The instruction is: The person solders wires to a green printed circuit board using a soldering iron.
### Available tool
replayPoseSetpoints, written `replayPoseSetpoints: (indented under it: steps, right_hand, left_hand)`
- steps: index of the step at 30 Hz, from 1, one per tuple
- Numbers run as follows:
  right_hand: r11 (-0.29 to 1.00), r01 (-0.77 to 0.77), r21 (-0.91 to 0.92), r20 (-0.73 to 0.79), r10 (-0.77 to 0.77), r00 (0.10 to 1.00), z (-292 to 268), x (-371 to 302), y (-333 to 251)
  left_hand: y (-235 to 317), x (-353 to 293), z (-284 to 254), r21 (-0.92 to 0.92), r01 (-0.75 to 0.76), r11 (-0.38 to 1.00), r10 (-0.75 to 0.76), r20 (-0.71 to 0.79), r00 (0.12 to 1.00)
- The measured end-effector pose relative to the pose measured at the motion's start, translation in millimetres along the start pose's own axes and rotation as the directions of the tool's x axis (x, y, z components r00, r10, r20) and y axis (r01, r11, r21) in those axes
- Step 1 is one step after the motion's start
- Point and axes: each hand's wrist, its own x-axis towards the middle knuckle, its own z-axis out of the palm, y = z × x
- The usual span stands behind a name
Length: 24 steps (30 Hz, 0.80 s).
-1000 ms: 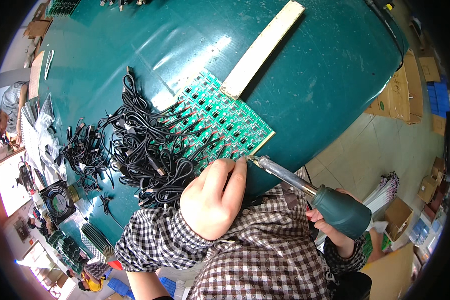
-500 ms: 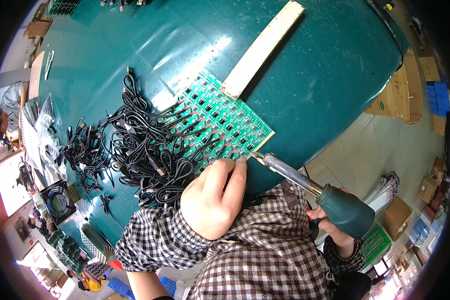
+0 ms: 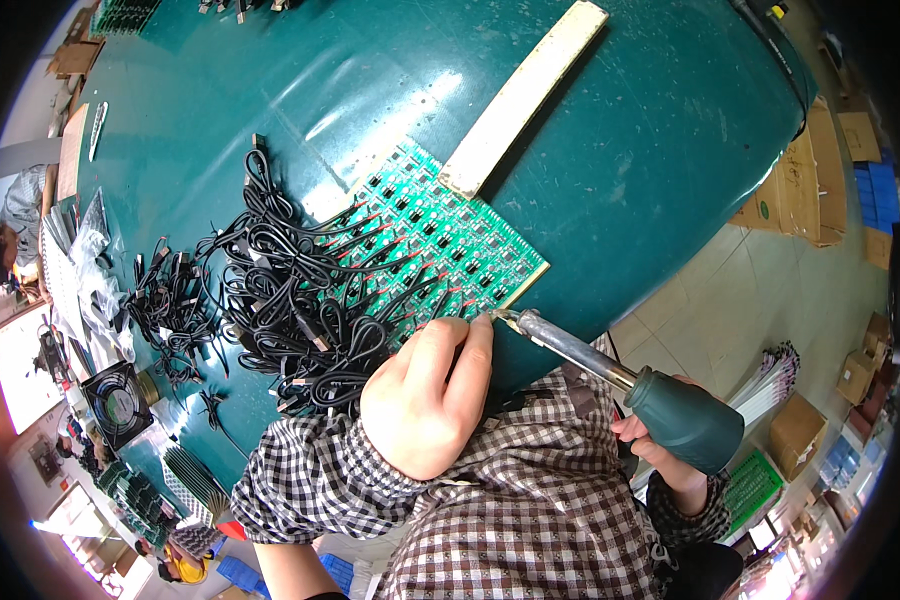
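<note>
The green circuit board panel [image 3: 460, 240] lies flat in front of me, its near corner just by my left fingertips. My left hand [image 3: 420, 410] rests at this near edge with the fingers bent and gathered close. The tips meet near the board, but I cannot tell whether they pinch a wire there, because the knuckles hide it.

My right hand [image 3: 675, 472] is closed around the green handle of the soldering iron [image 3: 610, 366]. Half a second ago, the iron's tip was slightly farther from my left fingertips; now it is back close beside them, at the corner. The left hand stayed in its place. From this I judge that the iron is at the joint again, and that the left hand must stay steady, since the fingers are very near to the hot end. Whether the tip really touches, I cannot see.

To the left of the board there is a heap of black cables [image 3: 280, 240]; their thin ends, some of them red, lie over the board. A pale bar [image 3: 525, 100] rests with one end on the board's far side. Farther left, on the green table [image 3: 660, 150], lies a smaller cable bundle [image 3: 175, 310].
</note>
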Motion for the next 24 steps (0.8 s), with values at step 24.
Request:
replayPoseSetpoints:
  steps: [24]
  right_hand:
    - [0.894,-0.027,0.447,-0.02,0.04,0.999,6.7,5.6,-13.8]
  left_hand:
    - [-0.4,-1.3,2.8,0.006,-0.01,1.0,0.01,-0.003,1.0]
